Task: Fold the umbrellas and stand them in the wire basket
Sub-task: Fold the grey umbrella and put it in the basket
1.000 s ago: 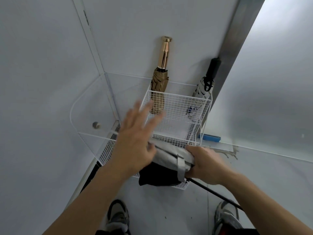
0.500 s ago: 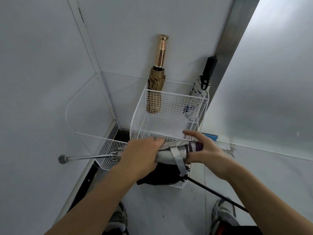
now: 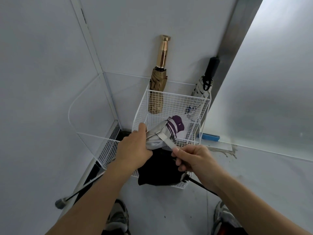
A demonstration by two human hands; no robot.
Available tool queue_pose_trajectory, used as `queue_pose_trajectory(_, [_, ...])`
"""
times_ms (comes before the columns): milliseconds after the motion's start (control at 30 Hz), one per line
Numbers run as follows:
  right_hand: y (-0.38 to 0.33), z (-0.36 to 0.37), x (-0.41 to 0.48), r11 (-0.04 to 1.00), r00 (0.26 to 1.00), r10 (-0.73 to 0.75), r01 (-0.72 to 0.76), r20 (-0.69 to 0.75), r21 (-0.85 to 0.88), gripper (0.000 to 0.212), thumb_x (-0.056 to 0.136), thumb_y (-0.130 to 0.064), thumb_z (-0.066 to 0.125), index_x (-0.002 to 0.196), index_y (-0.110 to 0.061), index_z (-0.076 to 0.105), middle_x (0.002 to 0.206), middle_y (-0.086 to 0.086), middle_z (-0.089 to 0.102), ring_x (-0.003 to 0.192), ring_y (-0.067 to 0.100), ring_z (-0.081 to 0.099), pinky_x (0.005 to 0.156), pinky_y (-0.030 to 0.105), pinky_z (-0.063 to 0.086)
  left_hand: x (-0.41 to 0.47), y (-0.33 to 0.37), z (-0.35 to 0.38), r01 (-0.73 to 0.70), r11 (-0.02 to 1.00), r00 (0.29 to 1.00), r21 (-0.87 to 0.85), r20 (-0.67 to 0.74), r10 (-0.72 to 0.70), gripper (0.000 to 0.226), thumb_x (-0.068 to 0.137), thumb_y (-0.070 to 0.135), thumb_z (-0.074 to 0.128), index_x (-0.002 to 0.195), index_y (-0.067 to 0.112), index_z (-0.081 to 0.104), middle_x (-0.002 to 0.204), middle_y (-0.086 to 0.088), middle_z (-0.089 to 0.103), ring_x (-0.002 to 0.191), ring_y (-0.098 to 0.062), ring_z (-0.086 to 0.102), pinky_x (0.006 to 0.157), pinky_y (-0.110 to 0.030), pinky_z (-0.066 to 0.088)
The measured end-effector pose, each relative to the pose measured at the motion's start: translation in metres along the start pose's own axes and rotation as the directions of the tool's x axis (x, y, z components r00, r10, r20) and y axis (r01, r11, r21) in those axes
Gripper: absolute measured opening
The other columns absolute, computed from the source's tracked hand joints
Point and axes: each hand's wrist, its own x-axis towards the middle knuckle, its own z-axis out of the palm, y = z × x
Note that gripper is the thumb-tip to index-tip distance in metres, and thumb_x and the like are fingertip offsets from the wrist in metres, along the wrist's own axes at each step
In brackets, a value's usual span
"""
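Right hand [image 3: 194,160] now off canopy [image 3: 155,137], onto strap [image 3: 166,141]; two umbrellas [image 3: 156,92] [image 3: 199,95] upright in basket [image 3: 176,94].

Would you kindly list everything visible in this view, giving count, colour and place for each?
wire basket: one, white, against the back wall
low wire tray: one, white, left of the basket
tan umbrella: one, gold handle, standing rear left in the basket
patterned umbrella: one, white with black handle, standing rear right in the basket
silver umbrella: one, purple end, held over the basket
strap: one, silver, on the silver umbrella
black umbrella: one, at the basket's front, below the hands
blue block: one, right of the basket
shoes: two, grey, bottom edge
left hand: grips the silver umbrella
right hand: pinches the strap
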Motion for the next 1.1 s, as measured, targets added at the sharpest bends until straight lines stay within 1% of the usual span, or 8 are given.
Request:
queue_pose_trajectory(233, [-0.002, 0.000, 0.007, 0.999, 0.999, 0.029, -0.029, -0.015, -0.046, 0.023, 0.084, -0.026, 0.072, 0.077, -0.005, 0.074, 0.058, 0.007, 0.061, 0.042, 0.013, 0.043, 0.045, 0.023, 0.038, -0.004, -0.002, -0.018, 0.204, 0.727, 0.948, -0.655, 0.317, 0.019, 0.040, 0.066, 0.003, 0.083, 0.096, 0.018, 0.060, 0.092, -0.010, 0.067, 0.073, -0.020, 0.066, 0.062, -0.031, 0.053])
queue_pose_trajectory(400, [-0.010, -0.008, 0.006, 0.997, 0.996, 0.070, -0.072, -0.050, -0.035, 0.029, 0.070, -0.038, 0.080, 0.075, -0.011, 0.069, 0.049, 0.002, 0.049, 0.035, 0.011, 0.031, 0.033, 0.017, 0.019, -0.011, 0.004, -0.026, 0.290, 0.501, 0.887, -0.816, 0.426, 0.180, 0.036, 0.073, -0.012, 0.074, 0.104, 0.002, 0.063, 0.088, -0.019, 0.068, 0.072, -0.031, 0.067, 0.065, -0.039, 0.057])
queue_pose_trajectory(467, [-0.013, -0.012, 0.005, 0.997, 0.997, 0.081, -0.081, 0.013, -0.001, 0.042, 0.063, -0.040, 0.083, 0.093, -0.014, 0.070, 0.052, 0.002, 0.047, 0.035, 0.009, 0.032, 0.033, 0.015, 0.017, -0.012, 0.003, -0.029, 0.369, 0.428, 0.825, -0.825, 0.503, 0.257, 0.038, 0.078, -0.011, 0.070, 0.113, 0.000, 0.060, 0.090, -0.023, 0.067, 0.070, -0.036, 0.067, 0.059, -0.040, 0.058])
queue_pose_trajectory(567, [-0.017, -0.017, 0.004, 0.992, 0.988, 0.054, -0.069, 0.143, 0.102, 0.027, 0.067, -0.031, 0.080, 0.085, -0.015, 0.069, 0.051, 0.003, 0.043, 0.033, 0.008, 0.032, 0.031, 0.012, 0.019, -0.011, 0.001, -0.029, 0.464, 0.393, 0.725, -0.794, 0.595, 0.346, 0.038, 0.080, 0.000, 0.070, 0.117, -0.002, 0.059, 0.096, -0.027, 0.066, 0.076, -0.037, 0.068, 0.060, -0.042, 0.060])
queue_pose_trajectory(667, [-0.016, -0.014, 0.004, 0.994, 0.995, -0.004, -0.007, 0.102, 0.112, 0.029, 0.069, -0.028, 0.080, 0.090, -0.010, 0.069, 0.050, 0.002, 0.044, 0.034, 0.009, 0.032, 0.030, 0.015, 0.021, -0.011, 0.000, -0.028, 0.463, 0.450, 0.711, -0.763, 0.623, 0.325, 0.039, 0.081, 0.015, 0.072, 0.114, 0.000, 0.059, 0.102, -0.026, 0.069, 0.082, -0.037, 0.069, 0.069, -0.045, 0.059])
queue_pose_trajectory(733, [-0.015, -0.011, 0.004, 0.994, 1.000, -0.026, 0.028, -0.018, 0.106, 0.041, 0.070, -0.027, 0.080, 0.102, -0.004, 0.067, 0.050, 0.000, 0.044, 0.036, 0.008, 0.033, 0.031, 0.017, 0.024, -0.013, 0.003, -0.023, 0.359, 0.606, 0.779, -0.710, 0.585, 0.224, 0.054, 0.073, 0.027, 0.082, 0.119, 0.012, 0.058, 0.105, -0.014, 0.072, 0.087, -0.030, 0.071, 0.078, -0.045, 0.060])
queue_pose_trajectory(867, [-0.016, -0.008, 0.007, 0.996, 0.981, 0.001, 0.015, -0.193, 0.082, 0.027, 0.081, -0.026, 0.077, 0.077, -0.008, 0.058, 0.047, -0.003, 0.044, 0.035, 0.007, 0.032, 0.031, 0.016, 0.024, -0.022, 0.016, -0.001, -0.063, 0.964, 0.967, -0.258, 0.224, 0.123, 0.069, 0.065, 0.039, 0.085, 0.121, 0.030, 0.045, 0.105, 0.010, 0.063, 0.090, -0.014, 0.064, 0.077, -0.034, 0.054])
queue_pose_trajectory(1100, [-0.017, -0.020, 0.010, 0.988, 0.980, 0.081, -0.056, -0.180, 0.141, 0.029, 0.086, -0.028, 0.071, 0.096, 0.000, 0.070, 0.058, -0.001, 0.053, 0.047, 0.009, 0.043, 0.051, 0.023, 0.037, -0.011, 0.013, 0.004, -0.095, 0.964, 0.993, -0.247, 0.044, 0.109, 0.039, 0.076, 0.029, 0.070, 0.109, 0.022, 0.052, 0.092, 0.004, 0.060, 0.076, -0.016, 0.059, 0.066, -0.034, 0.049])
